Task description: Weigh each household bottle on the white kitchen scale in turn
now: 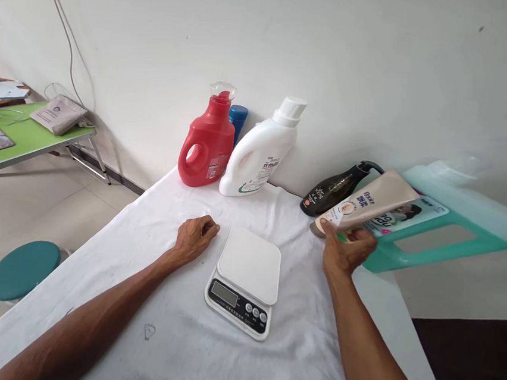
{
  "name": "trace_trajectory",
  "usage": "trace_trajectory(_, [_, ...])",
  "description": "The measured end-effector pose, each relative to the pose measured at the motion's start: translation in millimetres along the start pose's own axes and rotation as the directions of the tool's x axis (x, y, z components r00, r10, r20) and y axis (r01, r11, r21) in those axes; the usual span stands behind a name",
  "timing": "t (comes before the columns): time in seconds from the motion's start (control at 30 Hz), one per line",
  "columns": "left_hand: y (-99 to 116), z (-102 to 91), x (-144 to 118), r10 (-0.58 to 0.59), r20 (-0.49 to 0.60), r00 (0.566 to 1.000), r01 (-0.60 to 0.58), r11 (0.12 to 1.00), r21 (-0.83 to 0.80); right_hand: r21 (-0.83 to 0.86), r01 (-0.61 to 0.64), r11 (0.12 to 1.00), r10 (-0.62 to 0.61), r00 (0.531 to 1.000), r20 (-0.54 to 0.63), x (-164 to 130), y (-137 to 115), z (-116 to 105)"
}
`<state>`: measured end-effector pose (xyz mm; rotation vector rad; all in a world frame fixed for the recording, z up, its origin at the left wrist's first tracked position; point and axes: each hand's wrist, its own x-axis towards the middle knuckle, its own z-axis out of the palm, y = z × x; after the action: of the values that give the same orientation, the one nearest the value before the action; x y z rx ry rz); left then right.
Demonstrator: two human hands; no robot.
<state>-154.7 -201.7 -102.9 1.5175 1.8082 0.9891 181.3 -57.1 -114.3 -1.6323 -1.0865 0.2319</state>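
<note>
On the beige tube (371, 202) in your right hand (346, 251) you can read blue brand lettering that looks like "Rejoice", though tilt and blur leave it uncertain, with Chinese characters beside it too small to make out. The teal jug (447, 223) behind it shows part of a large dark word on its label, seemingly ending in "ou". The white detergent bottle (261, 152) carries dark Chinese characters running up its side, unreadable at this size. The red bottle (206, 146) has a small white label panel of fine print, not legible. The dark bottle (334, 192) bears pale lettering, also illegible. The scale (245, 279) display is blank.
</note>
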Motion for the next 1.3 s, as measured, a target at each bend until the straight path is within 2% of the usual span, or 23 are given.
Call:
trace_trajectory(0.07, [-2.8,-0.3,-0.4,0.013,-0.020,1.000,-0.014,0.998,-0.055,0.016,-0.025,1.000,0.025,1.000,-0.016,-21.5,2.1,-10.8])
trace_trajectory(0.17, [-3.1,-4.4,5.1,0.031,-0.063,0.998,-0.041,0.986,-0.163,0.063,-0.082,0.995,0.081,0.996,0.022,-57.0,6.8,-25.0])
trace_trajectory(0.27, [11.7,-11.0,25.7,0.066,-0.150,0.986,-0.095,0.977,-0.190,0.097,-0.139,0.986,0.134,0.989,0.061,-77.8,9.0,-32.6])
trace_trajectory(0.37, [43.3,-13.4,60.8,0.146,-0.303,0.942,-0.198,0.969,-0.149,0.108,-0.175,0.979,0.167,0.983,0.081,-80.7,6.4,-35.1])
trace_trajectory(0.47, [77.3,-8.7,98.0,0.189,-0.380,0.905,-0.237,0.968,-0.083,0.117,-0.176,0.977,0.167,0.982,0.087,-78.2,2.3,-36.3])
trace_trajectory(0.57, [97.3,-0.9,124.3,0.137,-0.410,0.902,-0.205,0.971,-0.127,0.132,-0.173,0.976,0.162,0.983,0.087,-77.3,0.6,-36.4])
trace_trajectory(0.67, [102.8,6.5,136.1,0.063,-0.449,0.892,-0.181,0.957,-0.225,0.142,-0.162,0.977,0.147,0.983,0.107,-76.4,0.8,-34.1])
trace_trajectory(0.83, [110.8,24.3,133.6,0.132,-0.424,0.896,-0.300,0.883,-0.360,0.138,-0.129,0.982,0.108,0.983,0.146,-72.4,0.4,-30.0])
trace_trajectory(0.97, [120.9,31.0,124.6,0.072,-0.498,0.864,-0.328,0.831,-0.449,0.127,-0.115,0.985,0.094,0.983,0.159,-70.6,-0.1,-31.3])
trace_trajectory(1.1, [121.8,13.3,114.6,0.025,-0.539,0.842,-0.365,0.762,-0.535,0.109,-0.113,0.988,0.093,0.980,0.177,-69.3,-2.3,-33.0])
trace_trajectory(1.3, [126.9,-29.6,85.5,0.080,-0.497,0.864,-0.379,0.753,-0.537,0.068,-0.135,0.989,0.119,0.973,0.198,-69.4,-10.0,-35.7])
